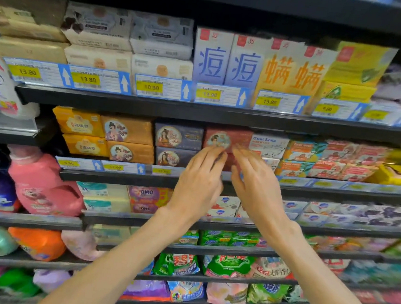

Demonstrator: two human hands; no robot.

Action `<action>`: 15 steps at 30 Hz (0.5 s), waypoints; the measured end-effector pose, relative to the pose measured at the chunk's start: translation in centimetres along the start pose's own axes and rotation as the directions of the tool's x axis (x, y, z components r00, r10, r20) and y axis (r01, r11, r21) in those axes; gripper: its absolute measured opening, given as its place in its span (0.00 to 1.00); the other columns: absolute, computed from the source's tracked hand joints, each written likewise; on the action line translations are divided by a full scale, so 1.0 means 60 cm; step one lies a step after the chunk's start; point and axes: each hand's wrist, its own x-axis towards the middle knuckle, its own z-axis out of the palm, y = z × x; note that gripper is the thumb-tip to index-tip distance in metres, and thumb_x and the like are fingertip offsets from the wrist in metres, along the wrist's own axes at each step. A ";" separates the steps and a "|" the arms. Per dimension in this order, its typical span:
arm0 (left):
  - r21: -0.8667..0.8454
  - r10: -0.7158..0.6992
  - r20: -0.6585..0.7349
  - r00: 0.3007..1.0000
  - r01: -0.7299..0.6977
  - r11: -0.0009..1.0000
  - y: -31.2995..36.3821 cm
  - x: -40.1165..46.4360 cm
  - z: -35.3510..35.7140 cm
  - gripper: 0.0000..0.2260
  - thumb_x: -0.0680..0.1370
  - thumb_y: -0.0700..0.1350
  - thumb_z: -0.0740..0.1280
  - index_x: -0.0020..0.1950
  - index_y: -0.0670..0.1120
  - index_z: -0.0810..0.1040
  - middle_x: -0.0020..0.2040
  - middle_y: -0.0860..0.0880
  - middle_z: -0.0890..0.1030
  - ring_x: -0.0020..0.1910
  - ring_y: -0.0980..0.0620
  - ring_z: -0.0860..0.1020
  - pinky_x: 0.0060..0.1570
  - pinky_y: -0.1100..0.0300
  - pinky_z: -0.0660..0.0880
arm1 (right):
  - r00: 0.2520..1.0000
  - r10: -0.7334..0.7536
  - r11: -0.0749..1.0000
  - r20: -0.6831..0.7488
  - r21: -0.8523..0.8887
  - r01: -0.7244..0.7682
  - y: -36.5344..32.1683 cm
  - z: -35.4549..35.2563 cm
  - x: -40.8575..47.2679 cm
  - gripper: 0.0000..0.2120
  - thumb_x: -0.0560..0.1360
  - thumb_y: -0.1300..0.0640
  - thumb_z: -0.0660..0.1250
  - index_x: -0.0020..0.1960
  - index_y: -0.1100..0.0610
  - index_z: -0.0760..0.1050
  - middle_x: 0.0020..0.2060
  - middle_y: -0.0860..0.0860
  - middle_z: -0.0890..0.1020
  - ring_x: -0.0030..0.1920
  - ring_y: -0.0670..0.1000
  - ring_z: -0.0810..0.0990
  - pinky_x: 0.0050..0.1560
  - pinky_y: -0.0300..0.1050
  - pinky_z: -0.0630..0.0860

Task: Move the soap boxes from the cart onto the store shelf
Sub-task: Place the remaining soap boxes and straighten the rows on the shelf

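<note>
step: squaring up red soap boxes (227, 139) on the shelf (118, 177) | left hand (197, 183) and right hand (256, 186) fingers straight, just touching the stack | next: probably back to cart (not visible)

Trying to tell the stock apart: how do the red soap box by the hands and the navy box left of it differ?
The red soap box is brick red; the navy box is dark blue-grey. Both hands, left hand and right hand, reach with straight fingers to the red stack, covering its lower box; the navy stack is untouched and fully visible. Both are on one shelf, same shape, each with a round figure picture.
</note>
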 end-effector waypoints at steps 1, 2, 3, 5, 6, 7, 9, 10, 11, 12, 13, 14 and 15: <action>0.019 -0.011 0.003 1.000 0.011 1.000 0.002 0.000 0.002 0.24 0.77 0.42 0.63 0.74 0.41 0.70 0.74 0.45 0.70 0.75 0.46 0.66 0.74 0.52 0.66 | 1.000 -0.015 1.000 0.008 0.005 0.015 0.005 0.001 0.000 0.18 0.80 0.58 0.60 0.70 0.58 0.72 0.67 0.54 0.77 0.67 0.54 0.75 0.65 0.50 0.74; 0.035 -0.019 0.003 1.000 0.018 0.999 0.004 0.001 0.003 0.24 0.77 0.42 0.64 0.74 0.41 0.70 0.74 0.45 0.70 0.75 0.46 0.66 0.73 0.52 0.66 | 1.000 -0.028 1.000 0.013 0.011 0.028 0.008 0.003 0.001 0.18 0.80 0.59 0.61 0.69 0.59 0.72 0.67 0.54 0.78 0.66 0.54 0.76 0.64 0.51 0.75; 0.046 -0.028 0.005 1.000 0.027 0.999 0.005 0.002 0.005 0.25 0.76 0.42 0.64 0.74 0.41 0.70 0.74 0.45 0.70 0.74 0.45 0.67 0.73 0.52 0.67 | 0.999 -0.038 0.999 0.015 0.017 0.038 0.010 0.005 0.003 0.18 0.79 0.59 0.61 0.69 0.59 0.73 0.66 0.54 0.78 0.65 0.55 0.76 0.64 0.51 0.75; 0.058 -0.052 0.005 0.999 0.051 0.997 0.007 0.008 0.007 0.25 0.76 0.41 0.65 0.74 0.40 0.70 0.73 0.44 0.70 0.74 0.45 0.67 0.73 0.52 0.67 | 0.999 -0.044 0.999 0.011 0.027 0.044 0.011 0.009 0.004 0.19 0.79 0.60 0.63 0.69 0.59 0.73 0.66 0.54 0.78 0.65 0.55 0.77 0.64 0.50 0.75; 0.061 -0.066 0.000 0.998 0.066 0.996 0.010 0.010 0.008 0.26 0.76 0.40 0.64 0.74 0.39 0.70 0.73 0.43 0.71 0.74 0.44 0.67 0.73 0.51 0.68 | 0.999 -0.045 0.998 0.003 0.034 0.045 0.011 0.010 0.005 0.19 0.78 0.60 0.63 0.68 0.59 0.73 0.66 0.54 0.78 0.65 0.55 0.77 0.64 0.50 0.75; 0.062 -0.077 -0.002 0.997 0.077 0.995 0.013 0.012 0.009 0.26 0.76 0.40 0.64 0.74 0.39 0.70 0.73 0.43 0.71 0.74 0.44 0.68 0.72 0.51 0.68 | 0.999 -0.046 0.998 -0.003 0.039 0.046 0.011 0.011 0.005 0.19 0.78 0.60 0.63 0.68 0.59 0.74 0.66 0.54 0.78 0.65 0.54 0.77 0.64 0.51 0.75; 0.059 -0.090 0.000 0.996 0.090 0.994 0.018 0.014 0.010 0.26 0.75 0.40 0.65 0.74 0.38 0.70 0.72 0.42 0.71 0.73 0.44 0.68 0.72 0.51 0.69 | 0.999 -0.045 0.998 -0.009 0.042 0.045 0.014 0.012 0.007 0.19 0.78 0.60 0.63 0.68 0.59 0.74 0.67 0.54 0.78 0.66 0.53 0.77 0.65 0.51 0.75; 0.051 -0.100 -0.001 0.995 0.100 0.994 0.021 0.015 0.010 0.26 0.75 0.40 0.65 0.74 0.38 0.70 0.72 0.42 0.72 0.73 0.44 0.68 0.72 0.51 0.69 | 0.999 -0.047 0.998 -0.008 0.041 0.048 0.015 0.014 0.007 0.19 0.78 0.60 0.62 0.69 0.58 0.73 0.67 0.53 0.77 0.66 0.53 0.77 0.65 0.51 0.75; 0.041 -0.113 0.000 0.994 0.113 0.993 0.022 0.017 0.010 0.26 0.75 0.40 0.65 0.74 0.39 0.70 0.72 0.43 0.72 0.73 0.44 0.68 0.72 0.52 0.69 | 0.999 -0.052 0.998 -0.005 0.039 0.052 0.016 0.015 0.006 0.20 0.78 0.60 0.62 0.70 0.58 0.73 0.68 0.53 0.77 0.66 0.53 0.76 0.66 0.51 0.74; 0.032 -0.124 0.004 0.992 0.124 0.992 0.023 0.018 0.010 0.26 0.75 0.40 0.65 0.74 0.39 0.69 0.72 0.43 0.71 0.73 0.45 0.68 0.72 0.52 0.69 | 0.998 -0.056 0.998 0.000 0.037 0.056 0.017 0.016 0.005 0.20 0.78 0.60 0.61 0.70 0.58 0.72 0.69 0.53 0.76 0.67 0.52 0.76 0.66 0.51 0.74; 0.025 -0.129 0.006 0.992 0.129 0.991 0.025 0.017 0.009 0.26 0.76 0.41 0.65 0.74 0.39 0.69 0.72 0.43 0.71 0.74 0.45 0.68 0.72 0.52 0.69 | 0.998 -0.057 0.998 0.006 0.042 0.057 0.017 0.017 0.004 0.20 0.79 0.60 0.61 0.71 0.58 0.72 0.69 0.53 0.75 0.68 0.52 0.75 0.66 0.51 0.74; 0.018 -0.125 0.004 0.992 0.125 0.992 0.026 0.014 0.007 0.26 0.76 0.41 0.65 0.74 0.40 0.69 0.73 0.44 0.71 0.74 0.46 0.67 0.73 0.52 0.68 | 0.998 -0.056 0.997 0.006 0.055 0.055 0.017 0.016 0.003 0.20 0.79 0.60 0.61 0.71 0.57 0.72 0.70 0.53 0.75 0.68 0.52 0.75 0.67 0.51 0.73; 0.010 -0.112 -0.004 0.994 0.112 0.994 0.025 0.010 0.005 0.25 0.77 0.41 0.64 0.74 0.40 0.69 0.73 0.44 0.71 0.74 0.47 0.67 0.73 0.52 0.68 | 0.999 -0.055 0.996 -0.003 0.075 0.055 0.017 0.014 0.003 0.20 0.79 0.60 0.62 0.70 0.58 0.72 0.69 0.53 0.76 0.68 0.52 0.75 0.67 0.51 0.74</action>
